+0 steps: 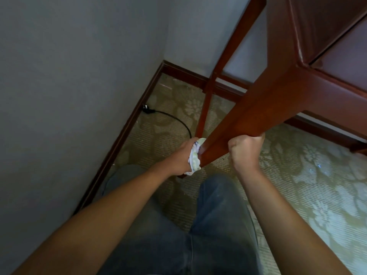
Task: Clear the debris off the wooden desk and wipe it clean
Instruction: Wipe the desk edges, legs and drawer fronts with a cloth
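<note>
The wooden desk's near leg [248, 116] runs from the upper right down to the floor at centre. My left hand [179, 157] presses a crumpled white and pale green cloth [194, 158] against the lower left side of that leg. My right hand [245, 151] grips the same leg from the right, fingers curled round it. The desk's frame and underside [327, 46] fill the upper right corner. The desk top is out of view.
A second desk leg [218, 62] stands further back by the wall. A black plug and cable [168, 118] lie on the patterned carpet [307, 175] near the dark wooden skirting [123, 135]. My knees in jeans [198, 225] are at the bottom. A grey wall is on the left.
</note>
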`<state>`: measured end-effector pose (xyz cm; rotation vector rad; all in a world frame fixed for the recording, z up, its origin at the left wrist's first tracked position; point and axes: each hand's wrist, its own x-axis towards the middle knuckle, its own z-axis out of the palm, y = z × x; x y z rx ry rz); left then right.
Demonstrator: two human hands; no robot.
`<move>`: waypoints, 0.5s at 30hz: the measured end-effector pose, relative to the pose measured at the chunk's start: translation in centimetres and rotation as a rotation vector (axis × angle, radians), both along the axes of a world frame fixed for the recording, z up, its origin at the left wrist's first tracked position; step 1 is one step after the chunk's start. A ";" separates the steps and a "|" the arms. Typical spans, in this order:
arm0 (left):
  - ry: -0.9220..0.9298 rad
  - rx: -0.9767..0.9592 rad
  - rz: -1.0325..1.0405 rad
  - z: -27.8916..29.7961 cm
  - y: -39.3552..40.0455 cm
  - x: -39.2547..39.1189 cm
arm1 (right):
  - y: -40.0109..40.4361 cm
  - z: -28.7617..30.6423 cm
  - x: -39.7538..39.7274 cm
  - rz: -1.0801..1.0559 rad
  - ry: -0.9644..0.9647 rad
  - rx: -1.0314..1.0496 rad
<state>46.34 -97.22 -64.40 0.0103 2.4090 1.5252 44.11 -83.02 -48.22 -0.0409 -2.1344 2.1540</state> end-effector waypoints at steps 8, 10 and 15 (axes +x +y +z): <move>-0.043 -0.034 0.169 -2.3 -2.3 -2.3 | 3.7 -3.0 -1.4 0.221 0.114 0.484; 0.048 -0.035 0.271 -2.3 -2.3 -2.8 | 4.4 -4.2 -1.6 0.348 0.024 0.736; 0.162 -0.134 0.203 -2.4 -1.1 -5.0 | 6.2 -7.6 -3.6 0.562 -0.486 0.772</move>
